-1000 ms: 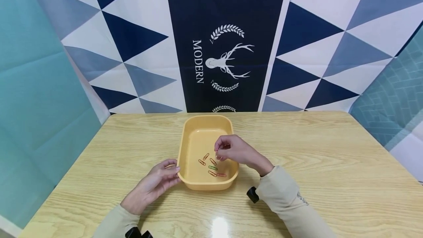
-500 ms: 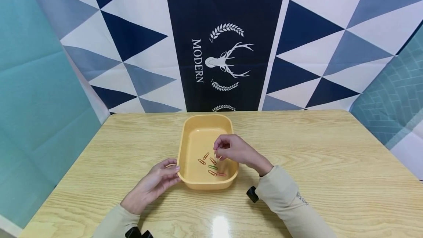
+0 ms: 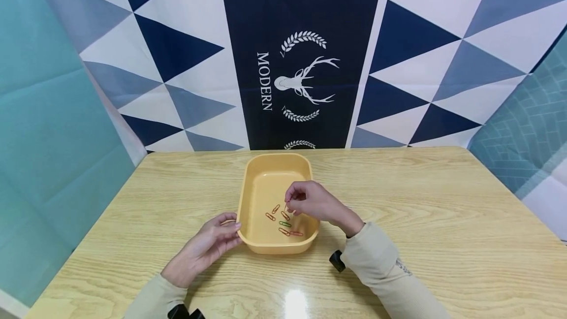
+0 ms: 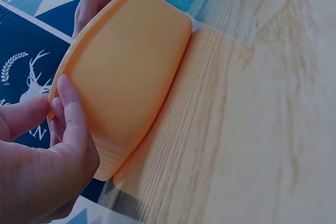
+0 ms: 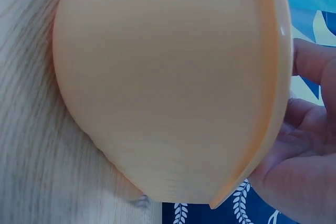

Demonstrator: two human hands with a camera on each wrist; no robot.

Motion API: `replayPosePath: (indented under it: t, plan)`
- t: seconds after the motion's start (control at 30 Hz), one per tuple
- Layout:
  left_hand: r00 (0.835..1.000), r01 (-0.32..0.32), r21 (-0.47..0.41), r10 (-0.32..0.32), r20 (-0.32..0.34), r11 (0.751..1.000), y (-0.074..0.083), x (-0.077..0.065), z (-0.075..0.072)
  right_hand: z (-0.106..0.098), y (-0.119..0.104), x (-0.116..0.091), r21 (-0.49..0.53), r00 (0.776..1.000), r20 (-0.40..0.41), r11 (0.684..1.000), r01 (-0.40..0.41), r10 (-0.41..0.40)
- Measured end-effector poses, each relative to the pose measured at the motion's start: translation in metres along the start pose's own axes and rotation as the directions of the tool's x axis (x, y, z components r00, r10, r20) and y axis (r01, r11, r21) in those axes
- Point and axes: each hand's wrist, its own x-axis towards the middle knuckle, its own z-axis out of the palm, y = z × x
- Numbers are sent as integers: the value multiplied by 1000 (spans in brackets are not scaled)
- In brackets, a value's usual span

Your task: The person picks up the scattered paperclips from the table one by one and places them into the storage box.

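Observation:
A yellow plastic tray stands on the table, with several paper clips in its near half. Among them are a green paper clip, a red one and several orange-red ones. My left hand grips the tray's left rim; the left wrist view shows the thumb and fingers on either side of it. Over the inside of the tray, my right hand pinches a small reddish paper clip that hangs from the fingertips. In the right wrist view the tray wall hides those fingertips and the clip.
The wooden table extends to both sides of the tray. Behind it hangs a patterned cloth with triangles and a deer head. Black wrist devices sit by both sleeves.
My right hand has shifted slightly to the left with the pinched paper clip. The left hand keeps its grip on the rim, and the clips in the tray lie as before.

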Motion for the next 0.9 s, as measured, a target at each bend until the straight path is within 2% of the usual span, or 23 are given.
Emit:
replayPosePath:
  t: [0.57, 0.9]
  plan:
    - [1000, 4, 21, -4, -13, 1000, 0, 2, 0, 3, 0, 2, -53, 998, -67, 999, 5, -8]
    - [1000, 5, 24, -5, -16, 1000, 1, 1, 1, 3, -1, 3, -72, 997, -77, 997, -5, -1]
